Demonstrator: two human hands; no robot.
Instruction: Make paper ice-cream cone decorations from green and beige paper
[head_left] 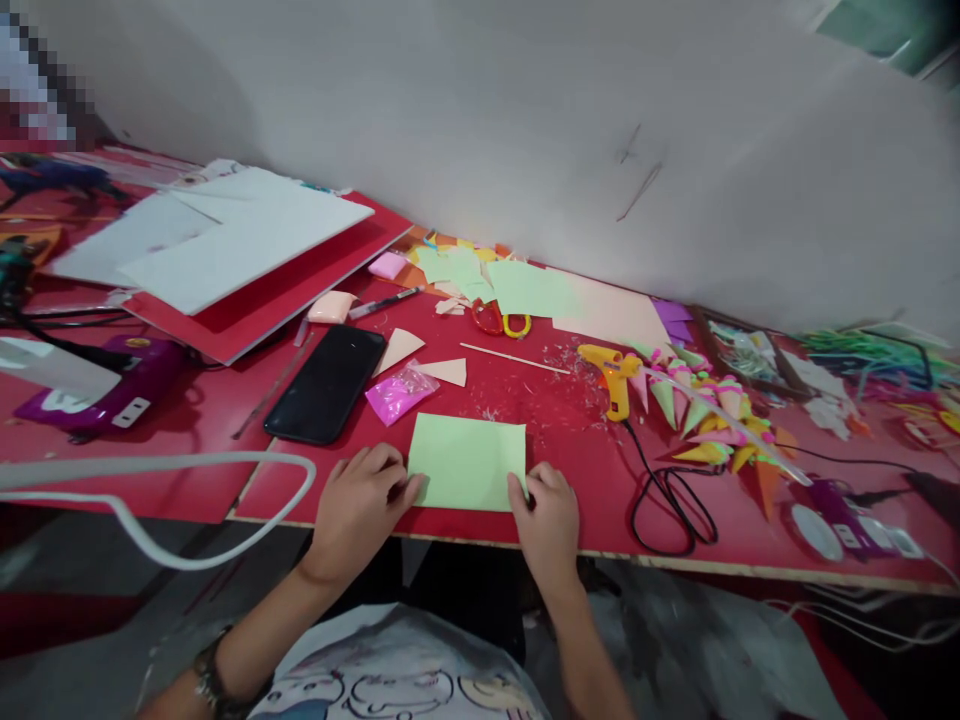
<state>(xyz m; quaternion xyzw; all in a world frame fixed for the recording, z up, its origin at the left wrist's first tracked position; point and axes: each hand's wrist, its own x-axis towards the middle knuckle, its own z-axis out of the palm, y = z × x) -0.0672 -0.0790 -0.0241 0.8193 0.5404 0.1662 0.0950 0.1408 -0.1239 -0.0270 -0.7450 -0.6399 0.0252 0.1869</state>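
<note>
A light green sheet of paper lies near the table's front edge between my hands. My left hand grips its lower left side, thumb on top and fingers curled. At the lower right corner my right hand pinches the sheet, thumb over it and fingers bent beside the edge. Just beyond the sheet are a pink plastic packet and two cream paper wedges. To the left of them rests a black phone.
A yellow glue gun with a looped black cord lies right, beside several small paper cones. Scissors, a thin stick and green paper pieces lie behind. White boards stand left. A white cable loops at the front left.
</note>
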